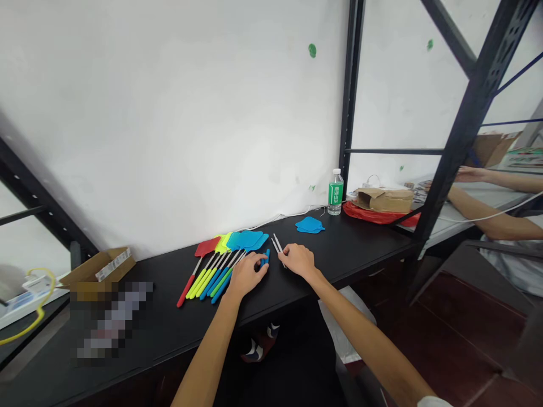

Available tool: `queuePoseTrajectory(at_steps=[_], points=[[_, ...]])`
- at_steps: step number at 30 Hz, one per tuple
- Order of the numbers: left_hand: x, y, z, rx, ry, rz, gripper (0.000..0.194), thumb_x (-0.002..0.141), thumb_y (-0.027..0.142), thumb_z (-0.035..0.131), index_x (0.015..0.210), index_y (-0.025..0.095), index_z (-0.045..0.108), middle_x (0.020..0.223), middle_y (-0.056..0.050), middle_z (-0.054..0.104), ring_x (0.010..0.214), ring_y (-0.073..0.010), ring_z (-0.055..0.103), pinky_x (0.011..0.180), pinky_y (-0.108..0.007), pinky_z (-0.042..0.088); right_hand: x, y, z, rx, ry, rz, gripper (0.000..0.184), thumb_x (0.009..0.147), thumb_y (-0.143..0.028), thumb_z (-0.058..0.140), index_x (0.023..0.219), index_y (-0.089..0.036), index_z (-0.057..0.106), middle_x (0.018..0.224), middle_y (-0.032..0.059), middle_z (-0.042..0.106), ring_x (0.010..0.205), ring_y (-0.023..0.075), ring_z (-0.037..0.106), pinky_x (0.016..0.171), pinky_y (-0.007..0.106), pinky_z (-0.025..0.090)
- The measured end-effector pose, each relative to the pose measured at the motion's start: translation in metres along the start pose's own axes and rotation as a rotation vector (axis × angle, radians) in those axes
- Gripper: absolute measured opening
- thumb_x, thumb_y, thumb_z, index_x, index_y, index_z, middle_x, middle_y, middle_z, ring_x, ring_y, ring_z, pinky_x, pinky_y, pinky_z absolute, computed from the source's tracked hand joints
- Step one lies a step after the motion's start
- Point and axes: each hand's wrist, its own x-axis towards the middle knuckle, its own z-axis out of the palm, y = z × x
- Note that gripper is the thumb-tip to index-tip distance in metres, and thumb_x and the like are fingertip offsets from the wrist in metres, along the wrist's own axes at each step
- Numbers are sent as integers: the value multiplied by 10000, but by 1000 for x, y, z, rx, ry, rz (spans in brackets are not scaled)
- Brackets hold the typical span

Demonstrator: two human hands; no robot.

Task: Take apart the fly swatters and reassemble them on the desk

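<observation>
My right hand (300, 260) is closed around two thin silver metal rods (277, 243), which point up and away over the black tabletop. Just left of it, my left hand (248, 275) curls its fingers on short blue handles (267, 257), partly hidden by the fingers. Beside my left hand lies a row of fly swatters: a red swatter (207, 247) at the left end, then yellow-green handles (202, 284), with blue and green ones nearest the hand. Their blue heads (248, 240) overlap at the back. Two loose blue swatter heads (309, 225) lie farther back, beyond my right hand.
A water bottle (335, 193) stands by the black rack post. Right of it, a brown paper package (384, 200) rests on a red bag (360, 215). An open cardboard box (104, 271) sits at left. Another person's arms (479, 212) show at right.
</observation>
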Motion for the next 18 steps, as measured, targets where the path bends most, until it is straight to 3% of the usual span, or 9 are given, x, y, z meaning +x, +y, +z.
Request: queuePoseTrajectory(at_steps=[5,10,18], points=[[1,-1,0,-32,10,-2,291,894,334,519,1130,257,672,877,-17,652,786,-161,592,703,-271,440,3,0,-1,159,20,9,244,875,-419,516,881,-234,675,881,50,722,849,216,656,665,258,386],[2,-3,0,-11,31,-47,311,890,267,500,1156,256,661,882,-17,653,822,-162,595,728,-267,432,6,3,1,366,44,-67,222,883,-401,499,880,-213,616,716,9,679,715,174,629,624,235,366],[1,-8,1,-12,32,-95,324,878,240,511,1170,243,652,884,-22,662,833,-169,604,729,-273,431,9,7,4,645,70,-76,237,851,-400,468,916,-203,584,687,-11,668,604,152,619,618,244,426]])
